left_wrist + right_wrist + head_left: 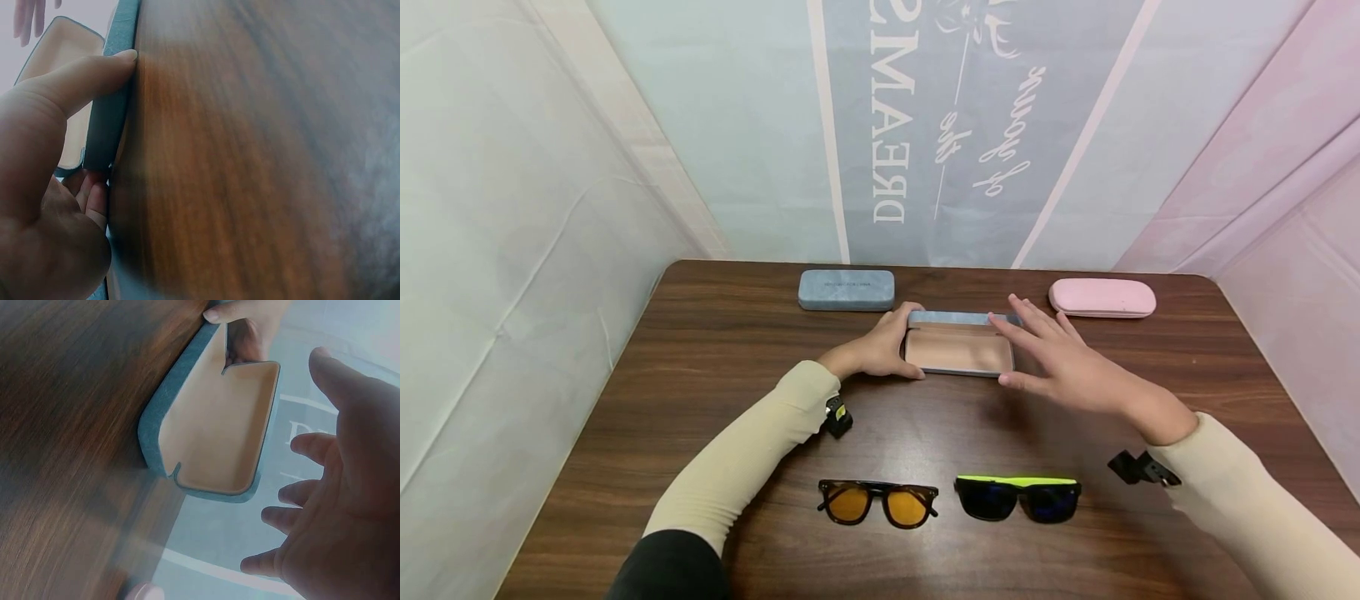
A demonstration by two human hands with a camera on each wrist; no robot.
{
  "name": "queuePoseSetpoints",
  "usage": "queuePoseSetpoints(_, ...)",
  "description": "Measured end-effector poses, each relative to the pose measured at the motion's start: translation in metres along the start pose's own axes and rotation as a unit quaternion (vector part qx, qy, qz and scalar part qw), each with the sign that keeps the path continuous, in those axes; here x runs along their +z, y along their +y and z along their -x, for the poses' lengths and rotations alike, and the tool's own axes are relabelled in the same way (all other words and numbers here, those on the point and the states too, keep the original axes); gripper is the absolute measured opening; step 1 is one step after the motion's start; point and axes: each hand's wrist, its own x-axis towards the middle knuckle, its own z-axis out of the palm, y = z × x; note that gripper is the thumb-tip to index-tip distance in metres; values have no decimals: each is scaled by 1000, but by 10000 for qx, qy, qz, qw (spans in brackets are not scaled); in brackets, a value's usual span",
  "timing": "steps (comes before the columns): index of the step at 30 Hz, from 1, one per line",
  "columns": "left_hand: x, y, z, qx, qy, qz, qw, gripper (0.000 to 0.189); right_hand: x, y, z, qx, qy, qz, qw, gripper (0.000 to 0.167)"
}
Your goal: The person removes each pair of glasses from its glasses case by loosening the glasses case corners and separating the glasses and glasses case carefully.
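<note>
An open blue glasses case (959, 348) with a beige lining stands on the table, its lid raised at the back. My left hand (880, 343) grips its left end, thumb at the front and fingers behind; the left wrist view shows the thumb (94, 75) pressed along the case's front wall. At the case's right end my right hand (1067, 367) hovers with fingers spread and nothing in it. In the right wrist view, a gap separates these fingers from the raised lid (240, 425). The inside of the case holds nothing.
Behind on the left sits a closed blue glasses case (847, 290); back right, a closed pink case (1102, 298). Nearer the front edge lie amber-lensed sunglasses (877, 503) and black sunglasses with a neon-yellow top (1018, 498). Fabric walls surround the wooden table (715, 350).
</note>
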Motion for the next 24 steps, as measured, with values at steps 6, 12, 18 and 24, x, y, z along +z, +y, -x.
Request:
queuePoseSetpoints(6, 0, 0, 0, 1, -10, 10, 10000, 101, -2, 2, -3, -35, 123, 15, 9999, 79)
queuePoseSetpoints(12, 0, 0, 0, 10, 10, 39, 10000, 101, -3, 7, -7, -57, 99, 55, 9999, 81)
queuePoseSetpoints(18, 0, 0, 0, 14, 9, 43, 10000, 100, -3, 10, -9, 163, -1, -174, 9997, 82)
queuePoseSetpoints(24, 0, 1, 1, 14, -6, 81, 10000, 100, -3, 15, -11, 421, -57, -244, 9988, 83)
